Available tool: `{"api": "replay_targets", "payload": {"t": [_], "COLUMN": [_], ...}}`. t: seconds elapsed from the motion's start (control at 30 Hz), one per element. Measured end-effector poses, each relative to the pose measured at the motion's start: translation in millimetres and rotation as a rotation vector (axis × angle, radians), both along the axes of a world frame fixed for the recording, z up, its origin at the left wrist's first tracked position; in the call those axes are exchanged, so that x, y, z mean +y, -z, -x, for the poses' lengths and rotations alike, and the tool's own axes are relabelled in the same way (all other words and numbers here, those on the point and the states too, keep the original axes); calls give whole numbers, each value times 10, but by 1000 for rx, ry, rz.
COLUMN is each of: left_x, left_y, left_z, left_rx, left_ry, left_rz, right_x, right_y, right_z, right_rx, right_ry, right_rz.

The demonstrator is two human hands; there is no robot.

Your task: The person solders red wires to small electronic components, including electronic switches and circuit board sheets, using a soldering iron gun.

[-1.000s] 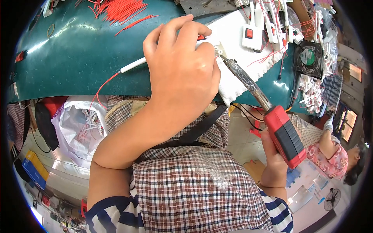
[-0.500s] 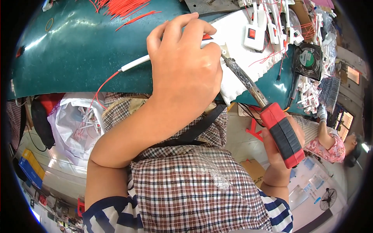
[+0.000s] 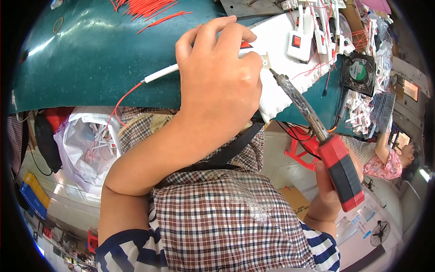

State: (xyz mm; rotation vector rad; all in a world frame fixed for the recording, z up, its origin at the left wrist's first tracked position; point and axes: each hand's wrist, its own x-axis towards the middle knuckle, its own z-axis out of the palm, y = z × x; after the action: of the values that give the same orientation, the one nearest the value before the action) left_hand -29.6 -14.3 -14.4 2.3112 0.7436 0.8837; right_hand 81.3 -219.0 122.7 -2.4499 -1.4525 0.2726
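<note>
The left hand (image 3: 222, 77) is curled palm-down over a white plastic switch housing with a red rocker (image 3: 246, 45), gripping it; most of the housing is concealed beneath the hand. The housing lies above the front part of the counter, at the left side of a white sheet with a ragged edge (image 3: 272, 102). A slim white tube (image 3: 161, 73) emerges to the left of the hand; a thin red wire (image 3: 121, 99) runs from its end, down past the counter edge.

The right hand (image 3: 333, 181) is closed around the red-and-black handle of a soldering iron (image 3: 342, 172). The dark metal tip points up and left, just beside the exposed end of the housing; contact cannot be determined.

Obstructions: the left hand blocks the view of the housing. Beyond the sheet's right part, white switch units with red rockers (image 3: 299, 47) and tangled red leads crowd the work area. A square black fan with a green hub (image 3: 359, 71) stands right of the sheet, with a heap of small white parts (image 3: 360, 113) below it.

On the dark green counter (image 3: 90, 63), cut red wires (image 3: 152, 9) lie at the far side, near a grey metal plate (image 3: 251, 7).

Below the counter: at left, a white plastic bag (image 3: 68, 149) containing white parts; at right, a red plastic stool (image 3: 301, 152). A co-worker in a pink floral top (image 3: 383, 163) is at far right.
</note>
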Motion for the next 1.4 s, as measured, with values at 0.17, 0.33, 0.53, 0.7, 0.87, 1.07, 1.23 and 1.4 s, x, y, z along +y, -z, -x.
{"api": "replay_targets", "payload": {"t": [0.17,0.33,0.53,0.7,0.87,1.07,1.23,1.4], "left_x": [1,12,25,110,182,181,462,784], "left_y": [24,15,-8,23,37,6,-116,-664], "left_z": [15,11,18,-7,-42,-46,112,949], "left_rx": [12,2,17,-98,-15,-198,-364,-82], "left_ry": [-16,-4,25,59,94,95,78,14], "left_rz": [-13,-19,44,158,35,106,386,482], "right_x": [-79,-331,-206,-192,-134,-210,-177,-129], "right_y": [151,266,377,397,472,546,623,672], "right_z": [-12,-41,-29,-20,24,-47,-59,-34], "right_rx": [135,58,256,399,446,369,482,483], "right_ry": [83,202,254,331,448,295,285,373], "right_rz": [-283,-277,-482,-570,-712,-725,-778,-816]}}
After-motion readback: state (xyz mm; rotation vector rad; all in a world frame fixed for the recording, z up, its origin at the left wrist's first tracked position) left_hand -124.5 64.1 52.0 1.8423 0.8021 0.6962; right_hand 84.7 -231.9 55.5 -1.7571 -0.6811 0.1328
